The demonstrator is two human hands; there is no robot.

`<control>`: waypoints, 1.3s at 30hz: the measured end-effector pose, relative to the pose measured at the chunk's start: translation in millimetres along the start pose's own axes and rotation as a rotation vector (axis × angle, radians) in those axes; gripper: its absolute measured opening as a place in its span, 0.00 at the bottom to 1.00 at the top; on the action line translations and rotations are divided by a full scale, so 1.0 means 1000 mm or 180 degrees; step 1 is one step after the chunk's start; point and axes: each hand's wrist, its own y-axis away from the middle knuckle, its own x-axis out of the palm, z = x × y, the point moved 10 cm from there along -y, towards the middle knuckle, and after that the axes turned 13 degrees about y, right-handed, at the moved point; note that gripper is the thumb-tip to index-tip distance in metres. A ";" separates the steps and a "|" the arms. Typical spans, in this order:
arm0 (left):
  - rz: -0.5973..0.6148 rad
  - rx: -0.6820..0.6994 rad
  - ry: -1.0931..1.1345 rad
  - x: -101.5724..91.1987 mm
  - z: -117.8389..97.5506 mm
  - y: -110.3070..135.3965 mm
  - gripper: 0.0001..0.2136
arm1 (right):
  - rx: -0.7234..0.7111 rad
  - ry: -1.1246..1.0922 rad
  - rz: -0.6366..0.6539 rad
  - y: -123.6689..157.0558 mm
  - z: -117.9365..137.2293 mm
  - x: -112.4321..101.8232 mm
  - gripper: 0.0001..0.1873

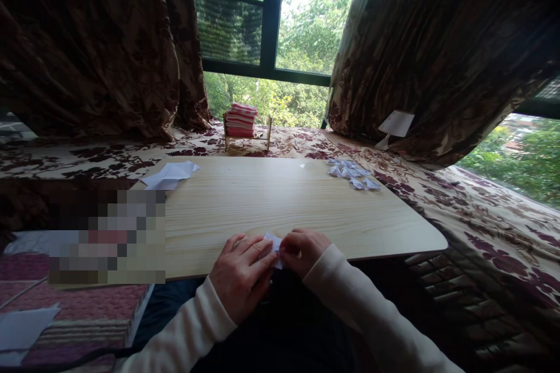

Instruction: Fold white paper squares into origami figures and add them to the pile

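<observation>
A small piece of folded white paper (274, 240) is at the near edge of the light wooden table (245, 204), partly hidden by fingers. My left hand (240, 271) lies over its left side, fingers pressed together on it. On the right side, my right hand (303, 249) pinches the paper between thumb and fingertips. Both hands almost meet at the paper.
Folded paper pieces (350, 172) are heaped at the table's far right, and white sheets (171, 175) lie at far left. Beyond the table stand a small rack with pink-striped towels (242, 120) and a white lamp (396, 123). A blurred patch covers the table's left corner.
</observation>
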 end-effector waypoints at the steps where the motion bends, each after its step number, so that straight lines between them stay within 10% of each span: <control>1: 0.0006 -0.0012 0.0009 0.000 0.000 0.000 0.12 | -0.0034 0.0071 -0.0054 0.001 0.002 -0.002 0.03; 16: 0.0056 -0.0082 0.0062 -0.002 0.001 -0.001 0.13 | -0.0994 0.0945 -0.1389 0.030 0.032 -0.023 0.06; 39: -0.0007 -0.0074 0.0095 -0.002 0.002 0.000 0.13 | -0.1102 0.0856 -0.1414 0.035 0.039 -0.017 0.11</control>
